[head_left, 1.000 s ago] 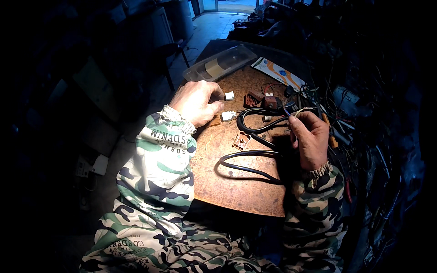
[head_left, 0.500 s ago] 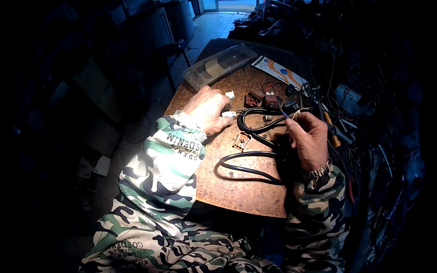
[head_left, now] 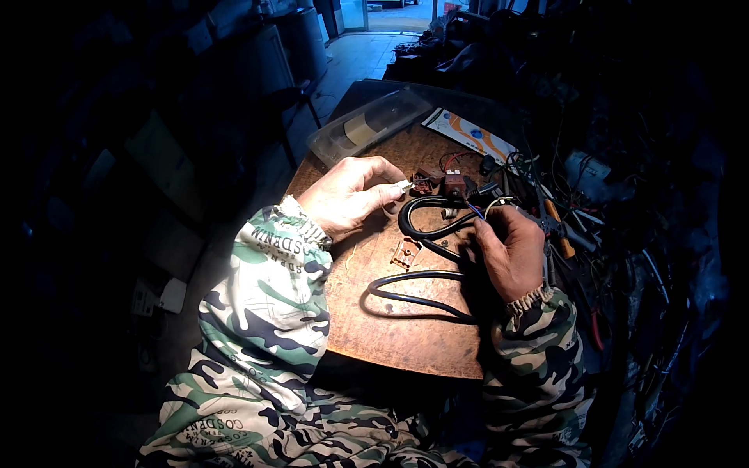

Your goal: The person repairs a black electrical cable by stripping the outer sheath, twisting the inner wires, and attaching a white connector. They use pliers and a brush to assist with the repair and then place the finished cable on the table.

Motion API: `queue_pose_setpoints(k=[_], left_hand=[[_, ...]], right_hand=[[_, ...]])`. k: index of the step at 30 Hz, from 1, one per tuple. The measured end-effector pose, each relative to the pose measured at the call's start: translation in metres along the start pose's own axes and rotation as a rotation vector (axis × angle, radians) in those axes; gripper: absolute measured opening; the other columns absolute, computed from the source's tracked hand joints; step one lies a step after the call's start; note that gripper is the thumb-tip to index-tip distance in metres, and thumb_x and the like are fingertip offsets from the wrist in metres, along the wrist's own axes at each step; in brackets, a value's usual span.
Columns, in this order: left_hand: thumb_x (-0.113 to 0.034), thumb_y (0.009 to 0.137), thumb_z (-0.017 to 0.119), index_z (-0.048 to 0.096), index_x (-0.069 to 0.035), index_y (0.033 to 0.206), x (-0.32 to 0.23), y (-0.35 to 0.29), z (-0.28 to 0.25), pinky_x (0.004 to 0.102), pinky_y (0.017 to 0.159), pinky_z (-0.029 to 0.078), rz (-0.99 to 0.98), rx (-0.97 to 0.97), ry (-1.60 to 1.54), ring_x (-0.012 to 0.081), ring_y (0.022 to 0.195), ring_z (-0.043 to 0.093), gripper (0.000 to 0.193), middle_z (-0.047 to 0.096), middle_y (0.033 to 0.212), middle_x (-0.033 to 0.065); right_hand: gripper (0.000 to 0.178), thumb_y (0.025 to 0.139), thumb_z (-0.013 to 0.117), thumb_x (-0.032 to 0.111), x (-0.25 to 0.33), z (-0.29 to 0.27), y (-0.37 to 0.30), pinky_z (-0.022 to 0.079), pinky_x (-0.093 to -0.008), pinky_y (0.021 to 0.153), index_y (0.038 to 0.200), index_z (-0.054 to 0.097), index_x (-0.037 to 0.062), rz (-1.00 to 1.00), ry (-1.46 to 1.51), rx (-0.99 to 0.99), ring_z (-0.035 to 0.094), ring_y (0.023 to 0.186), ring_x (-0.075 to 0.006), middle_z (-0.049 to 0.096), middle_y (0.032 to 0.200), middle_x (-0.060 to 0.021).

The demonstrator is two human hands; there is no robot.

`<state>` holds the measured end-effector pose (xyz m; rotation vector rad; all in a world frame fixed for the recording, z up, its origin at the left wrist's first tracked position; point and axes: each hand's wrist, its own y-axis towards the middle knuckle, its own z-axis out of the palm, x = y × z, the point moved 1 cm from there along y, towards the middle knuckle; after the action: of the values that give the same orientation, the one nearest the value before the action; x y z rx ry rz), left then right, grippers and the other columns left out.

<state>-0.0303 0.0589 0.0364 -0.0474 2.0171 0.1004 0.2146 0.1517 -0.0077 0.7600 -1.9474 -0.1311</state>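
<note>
My left hand point(head_left: 355, 196) is raised over the table, thumb and fingers pinching a small white plastic connector point(head_left: 404, 186). Closed around the end of a black cable point(head_left: 417, 277), my right hand point(head_left: 513, 251) holds it where blue and pale wires point(head_left: 477, 210) come out of the sheath. The cable lies in loops between the hands, partly hidden under the right one. A flat piece with copper-coloured metal contacts point(head_left: 406, 253) rests between the loops. Just beyond the left fingertips are brown plastic blocks point(head_left: 455, 184), one with a white part on top.
A clear plastic tray point(head_left: 331, 144) with a tan piece inside stands at the table's far left. Beside it lies a white and orange flat package point(head_left: 472, 134). Tools, including orange-handled ones point(head_left: 558, 226), and tangled wires crowd the right side. The wooden table point(head_left: 421, 343) has a curved near edge.
My left hand has lifted off the tabletop and moved slightly right, with the white connector in its fingertips. My right hand keeps its hold on the cable end. The view has shifted slightly.
</note>
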Motion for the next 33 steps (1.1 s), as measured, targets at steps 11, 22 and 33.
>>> queue_pose_setpoints(k=[11,22,33], left_hand=[[-0.018,0.101,0.059,0.058,0.003,0.127,0.003,-0.003,0.017,0.0289,0.084,0.057,-0.116,0.189,-0.496,0.0146,0.093,0.067,0.034,0.067,0.108,0.0085],[0.001,0.086,0.073,0.061,0.004,0.124,-0.015,-0.007,0.04,0.0294,0.093,0.053,0.07,0.14,-0.296,0.0152,0.103,0.065,0.04,0.069,0.107,0.0086],[0.006,0.083,0.075,0.066,0.001,0.119,-0.011,-0.007,0.046,0.0287,0.091,0.055,0.141,0.121,-0.428,0.0151,0.101,0.067,0.037,0.068,0.109,0.008]], right_hand=[[0.028,0.085,0.072,0.008,0.015,-0.003,-0.004,0.055,-0.0363,0.076,0.109,0.065,-0.0051,-0.241,-0.039,-0.117,0.069,0.085,-0.0301,0.066,0.096,-0.0188],[0.025,0.089,0.072,0.005,0.008,0.01,-0.009,0.06,-0.0256,0.07,0.112,0.068,-0.0035,-0.194,0.407,0.203,0.071,0.092,-0.0171,0.071,0.101,-0.0155],[0.024,0.091,0.07,0.005,0.006,0.011,-0.008,0.058,-0.0288,0.082,0.113,0.064,-0.0047,-0.066,0.573,0.288,0.07,0.096,-0.0164,0.072,0.104,-0.0136]])
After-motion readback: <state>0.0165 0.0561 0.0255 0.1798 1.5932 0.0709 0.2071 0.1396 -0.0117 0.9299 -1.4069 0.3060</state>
